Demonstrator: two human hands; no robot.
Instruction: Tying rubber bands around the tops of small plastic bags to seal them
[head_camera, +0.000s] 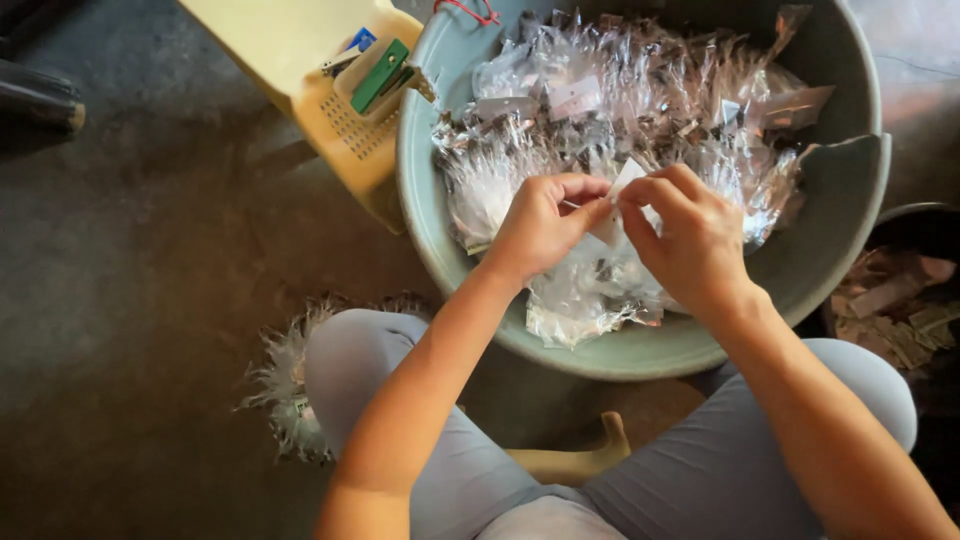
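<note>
Head view, both hands' fingers (590, 200) pinching crinkly clear packet (628, 180), round grey-green basin (640, 355)

1. My basin (440, 230) is pale grey-green, with a red cord (470, 12) at its rim.
2. The packets (600, 110) in it are clear and glinting.
3. My stool (300, 50) is pale yellow, its clip (380, 75) green.
4. My trousers (700, 470) are grey.

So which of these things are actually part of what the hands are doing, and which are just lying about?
In use:
- left hand and right hand, pinching one small clear packet
- basin heaped with clear packets

Lying about:
- yellow stool
- green stapler
- dark container of scraps
</note>
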